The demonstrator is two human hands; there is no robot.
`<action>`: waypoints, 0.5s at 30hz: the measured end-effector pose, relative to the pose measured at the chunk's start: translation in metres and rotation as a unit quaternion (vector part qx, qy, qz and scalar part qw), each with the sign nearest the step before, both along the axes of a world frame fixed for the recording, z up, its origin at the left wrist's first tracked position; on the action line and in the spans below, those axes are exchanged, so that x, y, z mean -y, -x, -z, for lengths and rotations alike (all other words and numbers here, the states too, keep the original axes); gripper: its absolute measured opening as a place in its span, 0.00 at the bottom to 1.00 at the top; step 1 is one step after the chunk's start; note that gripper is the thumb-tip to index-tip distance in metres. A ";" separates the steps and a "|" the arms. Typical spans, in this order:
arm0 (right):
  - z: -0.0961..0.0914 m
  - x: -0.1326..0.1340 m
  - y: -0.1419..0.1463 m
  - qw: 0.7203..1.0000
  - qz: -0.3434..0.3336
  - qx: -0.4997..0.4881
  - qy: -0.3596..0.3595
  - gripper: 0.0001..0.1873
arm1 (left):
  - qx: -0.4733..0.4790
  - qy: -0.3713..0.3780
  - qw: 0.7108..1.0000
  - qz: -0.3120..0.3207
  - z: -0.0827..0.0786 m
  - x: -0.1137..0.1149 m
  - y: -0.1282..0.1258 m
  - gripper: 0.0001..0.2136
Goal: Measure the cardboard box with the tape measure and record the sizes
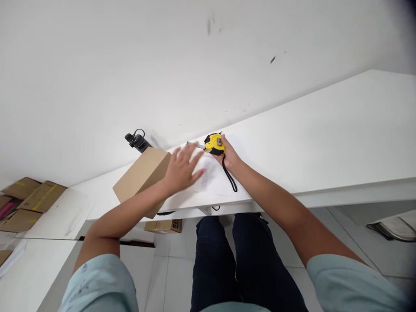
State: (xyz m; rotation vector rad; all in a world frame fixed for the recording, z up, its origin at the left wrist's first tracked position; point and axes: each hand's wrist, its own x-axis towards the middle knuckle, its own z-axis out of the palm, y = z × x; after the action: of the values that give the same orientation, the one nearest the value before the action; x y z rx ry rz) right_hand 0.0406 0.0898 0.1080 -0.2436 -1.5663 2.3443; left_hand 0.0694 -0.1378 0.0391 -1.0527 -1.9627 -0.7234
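Our right hand [230,157] grips a yellow tape measure [214,144], its short blade pointing left toward our open, flat left hand [180,170] on a white sheet [216,180] with unreadable print. Left of that hand sits a plain cardboard box [142,178], a black bottle [138,141] behind it.

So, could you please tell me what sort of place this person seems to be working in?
Probably a plain office or packing room: a long white desk against a bare white wall, a brown cardboard box on it, and more flattened cardboard boxes stacked at the left.
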 end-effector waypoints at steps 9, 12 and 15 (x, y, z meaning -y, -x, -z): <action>-0.008 0.008 -0.011 0.993 -0.039 0.012 -0.112 0.29 | 0.496 -0.059 0.841 0.207 -0.009 0.009 0.055 0.28; -0.011 0.014 -0.016 0.992 -0.020 0.017 -0.124 0.27 | 0.520 -0.077 0.810 0.259 -0.002 0.011 0.042 0.28; -0.011 0.018 -0.019 0.990 0.002 0.026 -0.138 0.25 | 0.526 -0.066 0.821 0.213 -0.004 0.021 0.026 0.26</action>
State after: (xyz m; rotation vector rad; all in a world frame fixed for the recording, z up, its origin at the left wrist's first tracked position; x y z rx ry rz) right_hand 0.0594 0.0719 0.1193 -0.2448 -1.8877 2.0997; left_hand 0.0435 -0.1587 0.0430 -1.1193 -2.4910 -1.9925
